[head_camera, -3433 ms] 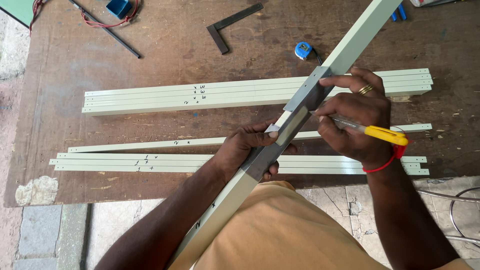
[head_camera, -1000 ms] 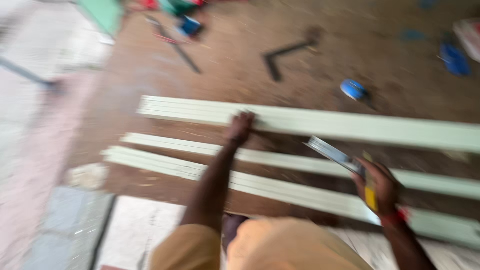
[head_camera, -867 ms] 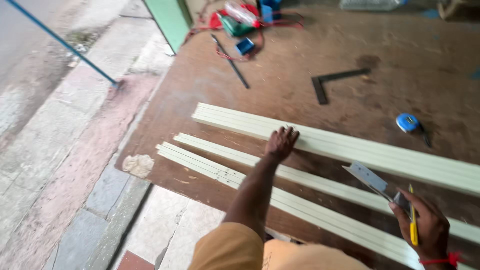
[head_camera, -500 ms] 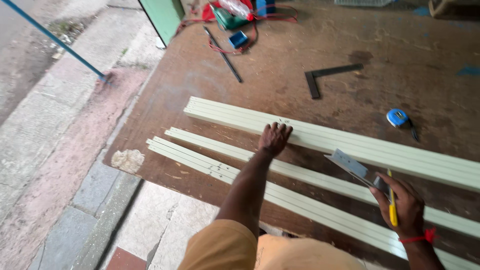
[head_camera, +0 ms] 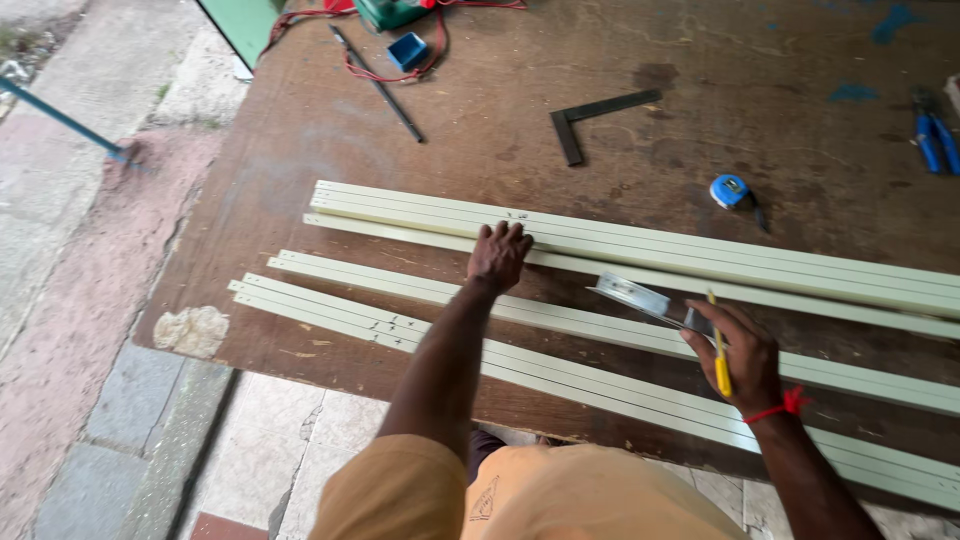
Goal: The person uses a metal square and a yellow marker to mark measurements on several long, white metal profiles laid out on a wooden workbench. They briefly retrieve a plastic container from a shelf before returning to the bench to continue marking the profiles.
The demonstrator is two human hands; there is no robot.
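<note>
My left hand (head_camera: 499, 254) rests fingers spread on the far bundle of pale green strips (head_camera: 640, 243), near some pencil marks. My right hand (head_camera: 738, 355) holds a metal combination square (head_camera: 641, 299) by its handle, with a yellow pencil (head_camera: 718, 362) tucked between the fingers, above the middle strip (head_camera: 400, 287). Nearest me, another bundle of pale green strips (head_camera: 330, 312) lies along the brown board's front edge.
On the brown board (head_camera: 480, 110) lie a black try square (head_camera: 592, 118), a blue tape measure (head_camera: 732, 191), blue-handled pliers (head_camera: 933, 135), a black rod (head_camera: 380, 85) and a small blue box (head_camera: 408, 51) with red cable. Paved ground lies to the left.
The long strip I was marking with the square is gone from my hands. My view swung left then settled; my left hand now lies on the far strips, my right lifted the square.
</note>
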